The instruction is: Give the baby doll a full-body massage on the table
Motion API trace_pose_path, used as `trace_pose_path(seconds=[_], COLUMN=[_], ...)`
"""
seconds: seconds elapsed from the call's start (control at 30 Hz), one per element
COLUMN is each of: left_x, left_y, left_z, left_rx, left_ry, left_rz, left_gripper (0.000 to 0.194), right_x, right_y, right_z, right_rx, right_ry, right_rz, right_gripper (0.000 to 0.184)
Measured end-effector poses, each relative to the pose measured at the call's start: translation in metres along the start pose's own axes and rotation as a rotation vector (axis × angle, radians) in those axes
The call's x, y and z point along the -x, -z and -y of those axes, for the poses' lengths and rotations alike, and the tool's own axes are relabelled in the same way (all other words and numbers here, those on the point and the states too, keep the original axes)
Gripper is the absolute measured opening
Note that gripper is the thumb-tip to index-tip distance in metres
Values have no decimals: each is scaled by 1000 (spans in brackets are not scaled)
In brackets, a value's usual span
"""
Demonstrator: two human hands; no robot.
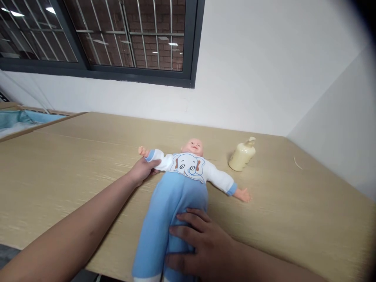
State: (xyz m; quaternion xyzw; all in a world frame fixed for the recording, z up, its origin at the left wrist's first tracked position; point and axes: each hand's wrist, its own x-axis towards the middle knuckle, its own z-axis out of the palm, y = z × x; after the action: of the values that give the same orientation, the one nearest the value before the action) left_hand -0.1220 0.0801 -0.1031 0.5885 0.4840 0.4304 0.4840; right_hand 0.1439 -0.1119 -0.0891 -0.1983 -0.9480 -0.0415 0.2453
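Note:
A baby doll (pixel 173 196) lies on its back on the wooden table (pixel 282 219), its head toward the wall. It wears a white top with an elephant face and light blue trousers. My left hand (pixel 143 170) grips the doll's sleeve on the left, thumb on top and the fingers mostly hidden beneath the arm. Over the trouser leg on the right lies my right hand (pixel 202 243), its fingers spread flat on the cloth. The doll's other arm stretches out to the right, touched by neither hand.
A cream pump bottle (pixel 242 156) stands right of the doll's head. Farther right lies a thin pale strip (pixel 297 163). Behind the table rises a white wall (pixel 249 78) with a dark-framed barred window (pixel 129 35). Blue cloth (pixel 26 119) shows beyond the table's left edge.

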Motion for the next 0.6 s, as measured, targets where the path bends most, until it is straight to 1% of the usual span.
trace_pose_path(seconds=[0.1, 0.17, 0.2, 0.3, 0.4, 0.5, 0.6], left_x=[1, 3, 4, 8, 14, 22, 31], left_y=[-1, -2, -3, -5, -12, -23, -36], left_z=[-2, -5, -7, -13, -21, -30, -41], left_rx=[-52, -128, -179, -345, -482, -760, -1083], left_ry=[-11, -32, -48, -103, -132, -132, -138], left_rz=[-9, -30, -48, -111, -119, -80, -40], left_gripper=[32, 29, 26, 18, 16, 29, 34], right_x=[0, 2, 4, 10, 11, 8, 6], right_y=[7, 12, 14, 15, 14, 14, 12], right_z=[0, -1, -3, -10, -20, -31, -42], right_rx=[-15, -84, -132, -277, -360, -397, -439], right_ry=[-14, -61, -113, -324, -472, -615, -724], right_rz=[7, -11, -34, -172, -349, -436, -463], right_gripper=[21, 33, 40, 53, 57, 56, 59])
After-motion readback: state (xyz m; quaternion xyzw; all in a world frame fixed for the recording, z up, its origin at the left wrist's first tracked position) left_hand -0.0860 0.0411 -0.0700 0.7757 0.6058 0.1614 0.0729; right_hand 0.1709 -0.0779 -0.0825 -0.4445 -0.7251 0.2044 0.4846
